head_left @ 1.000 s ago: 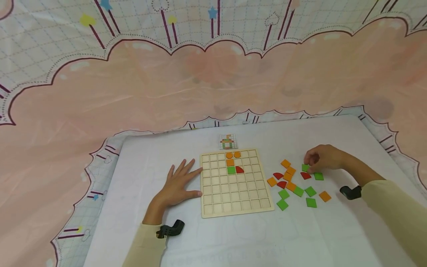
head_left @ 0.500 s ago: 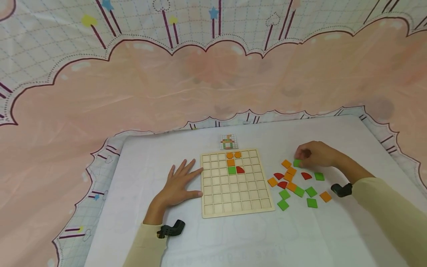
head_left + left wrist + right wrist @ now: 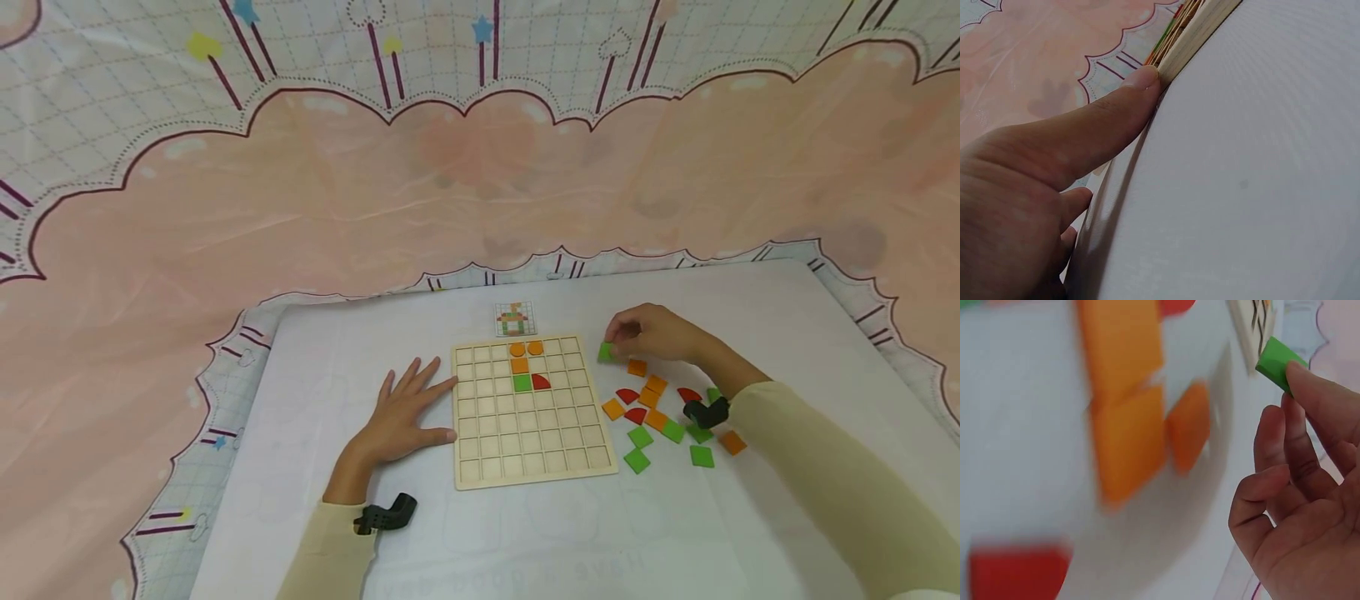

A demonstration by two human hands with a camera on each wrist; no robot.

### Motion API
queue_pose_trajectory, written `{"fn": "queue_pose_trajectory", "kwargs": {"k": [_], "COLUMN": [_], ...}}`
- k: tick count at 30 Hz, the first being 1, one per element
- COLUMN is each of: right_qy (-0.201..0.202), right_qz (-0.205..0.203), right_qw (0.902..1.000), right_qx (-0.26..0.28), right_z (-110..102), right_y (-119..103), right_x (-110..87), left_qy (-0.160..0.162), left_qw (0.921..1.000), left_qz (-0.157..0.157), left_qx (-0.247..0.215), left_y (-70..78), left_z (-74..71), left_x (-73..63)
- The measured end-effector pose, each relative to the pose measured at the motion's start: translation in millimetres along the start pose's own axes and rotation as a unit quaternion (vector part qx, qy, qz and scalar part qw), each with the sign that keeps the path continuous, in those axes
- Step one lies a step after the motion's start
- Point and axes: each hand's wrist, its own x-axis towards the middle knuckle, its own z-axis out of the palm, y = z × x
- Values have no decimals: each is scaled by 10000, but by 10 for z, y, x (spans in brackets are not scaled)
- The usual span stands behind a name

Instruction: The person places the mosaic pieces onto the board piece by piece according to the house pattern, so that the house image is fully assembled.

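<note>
Between thumb and fingertips my right hand [image 3: 654, 335] pinches a green square tile [image 3: 1280, 364], held just off the right edge of the wooden grid board [image 3: 480, 447]. Spread flat on the white surface, my left hand [image 3: 397, 421] touches the board's left edge with thumb and a finger; in the left wrist view its thumb [image 3: 1104, 131] presses the board's side. Set in the board's upper cells are two orange round tiles [image 3: 517, 349], an orange square [image 3: 519, 365], a green square [image 3: 521, 382] and a red quarter-circle [image 3: 541, 382].
A small printed pattern card [image 3: 514, 319] lies beyond the board. Loose tiles are scattered right of the board: orange squares [image 3: 613, 408], red quarter-circles [image 3: 627, 397] and green squares [image 3: 637, 461]. A patterned cloth [image 3: 375, 208] hangs behind the table.
My right hand has lifted the green square tile from the scattered pieces and carried it left toward the board. The left hand has stayed in place.
</note>
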Motion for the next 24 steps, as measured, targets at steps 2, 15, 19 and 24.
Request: {"fn": "queue_pose_trajectory", "kwargs": {"k": [2,15,19,24], "right_qy": [-107,-619,-613,-635], "right_qz": [-126,-483,-561,-769], "right_qw": [9998,9957,9945,9919], "right_qx": [104,489,636,783], "right_z": [62,439,537,652], "right_y": [-79,-511,-615,-742], "right_x": [76,425,491,564], "left_qy": [-9,2,-7,-22], "left_qw": [10000,10000,10000,10000], "left_qz": [-14,33,22,19], "left_qx": [0,21,23,22], "left_y": [-3,-34,-33,-28], "left_z": [2,14,13,7], "left_x": [-1,10,13,9]}}
